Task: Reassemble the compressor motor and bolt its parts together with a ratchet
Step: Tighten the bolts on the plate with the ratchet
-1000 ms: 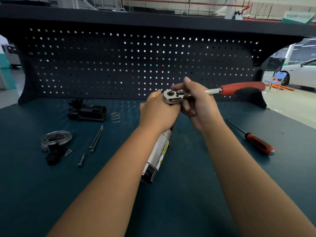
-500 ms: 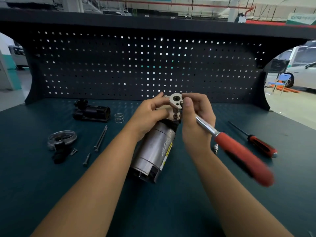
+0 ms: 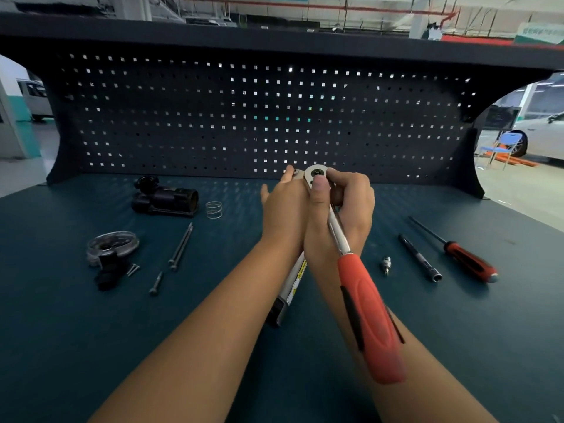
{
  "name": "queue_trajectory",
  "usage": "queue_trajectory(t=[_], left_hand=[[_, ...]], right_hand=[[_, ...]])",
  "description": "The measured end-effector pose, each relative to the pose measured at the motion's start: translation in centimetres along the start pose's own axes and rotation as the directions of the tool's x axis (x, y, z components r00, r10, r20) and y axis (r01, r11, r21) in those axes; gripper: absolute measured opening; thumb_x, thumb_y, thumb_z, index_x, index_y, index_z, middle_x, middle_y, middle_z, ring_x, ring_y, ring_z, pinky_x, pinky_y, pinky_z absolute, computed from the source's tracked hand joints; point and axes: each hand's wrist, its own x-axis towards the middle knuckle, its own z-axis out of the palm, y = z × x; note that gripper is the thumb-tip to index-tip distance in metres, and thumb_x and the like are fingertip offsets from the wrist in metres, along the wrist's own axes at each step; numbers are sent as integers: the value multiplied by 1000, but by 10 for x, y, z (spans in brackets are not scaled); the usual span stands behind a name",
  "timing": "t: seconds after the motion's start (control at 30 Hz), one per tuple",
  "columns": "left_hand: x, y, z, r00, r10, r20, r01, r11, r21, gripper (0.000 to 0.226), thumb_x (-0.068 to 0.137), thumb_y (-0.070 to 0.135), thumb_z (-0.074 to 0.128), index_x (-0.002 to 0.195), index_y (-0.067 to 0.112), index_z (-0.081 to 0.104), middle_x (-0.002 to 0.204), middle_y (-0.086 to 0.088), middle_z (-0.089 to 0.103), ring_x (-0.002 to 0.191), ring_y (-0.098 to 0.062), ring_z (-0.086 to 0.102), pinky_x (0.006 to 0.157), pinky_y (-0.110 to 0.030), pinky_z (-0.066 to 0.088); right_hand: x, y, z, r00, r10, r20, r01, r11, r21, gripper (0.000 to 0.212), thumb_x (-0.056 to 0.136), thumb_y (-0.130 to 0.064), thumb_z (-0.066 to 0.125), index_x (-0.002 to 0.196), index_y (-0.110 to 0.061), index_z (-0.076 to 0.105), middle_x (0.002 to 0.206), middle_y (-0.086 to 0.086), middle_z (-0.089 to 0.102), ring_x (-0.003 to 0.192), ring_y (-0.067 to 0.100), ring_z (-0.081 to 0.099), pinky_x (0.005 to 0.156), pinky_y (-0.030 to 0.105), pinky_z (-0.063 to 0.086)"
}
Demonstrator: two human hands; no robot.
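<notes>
ratchet (image 3: 367, 319): red handle nearest, angled back
motor (image 3: 291, 280): near end on the table (image 3: 91, 346), far end raised
left grip (image 3: 282, 215): wrapped round motor's top
right grip (image 3: 345, 209): pinching ratchet head
risk: head could slip off if the motor twists, imo

Ratchet (image 3: 341, 239): glossy metal shaft, matt red grip.

Workshop: pegboard-backed workbench (image 3: 91, 331), screwdriver (image 3: 467, 259) (parked cars (image 3: 546, 135) behind).

Teal workbench (image 3: 91, 346) with loose parts.
Black housing (image 3: 164, 199), spring (image 3: 213, 209), bolts (image 3: 181, 245) and round cover (image 3: 111, 245) lie left; extension bar (image 3: 419, 257) and screwdriver (image 3: 467, 259) lie right.
</notes>
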Motion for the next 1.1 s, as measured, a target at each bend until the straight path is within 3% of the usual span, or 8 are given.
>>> queue_trajectory(t=[0.2,0.33,0.43,0.57,0.77,0.83,0.93,1.1], left_hand=[[-1,-2,4,1000,6,-25,-9,993,-115,26,91,23,49,113,23,65,128,3,59,142,-16,23,113,-46,11],[-1,-4,7,1000,26,-5,-26,994,-105,32,93,31,49,123,28,61,137,-1,53,145,-15,12,112,-39,8],[2,-5,8,999,43,-3,-43,998,-43,30,94,35,49,112,21,68,129,2,59,145,-14,13,109,-36,13],[1,-7,8,998,8,-63,-18,986,-168,27,92,36,55,111,21,68,126,6,60,143,-11,20,112,-37,19],[3,-5,8,997,-36,-68,22,980,-196,25,90,35,57,112,24,65,120,16,58,140,-9,26,110,-32,18],[3,-5,9,998,-41,-49,31,984,-173,27,90,35,56,113,22,65,123,14,57,142,-8,21,105,-30,15],[4,-4,8,999,-53,-3,53,991,-121,29,92,37,52,114,24,66,125,14,56,141,-8,21,105,-33,16],[7,6,7,989,-131,-68,124,988,-89,37,92,53,45,74,22,55,104,5,65,125,-21,45,103,-43,31]], right_hand=[[27,2,-18,937,233,259,-325,853,407,28,85,-37,50,76,-21,71,75,-5,70,73,5,62,66,18,46],[69,9,-20,579,568,585,-805,513,299,45,91,-29,49,52,-13,66,46,-1,56,39,8,37,46,19,34],[103,15,-27,383,687,618,-913,382,142,41,89,-35,56,52,-16,54,34,-7,29,32,6,22,38,16,24],[118,17,-45,502,643,579,-865,364,345,28,87,-33,53,65,-17,56,57,-6,50,47,8,39,47,19,27],[80,7,-78,657,504,561,-673,55,738,27,73,-31,50,90,-12,60,87,4,66,92,22,63,88,32,42],[56,3,-87,730,492,474,-598,124,791,18,77,-25,48,91,-15,56,89,1,68,94,20,64,88,32,44],[16,-3,-93,841,420,341,-512,414,753,11,86,-29,52,96,-22,56,103,-3,69,105,16,62,87,31,46],[-44,-19,-80,997,79,13,-77,902,424,19,81,-27,71,97,-29,61,109,10,67,105,23,64,92,36,48]])
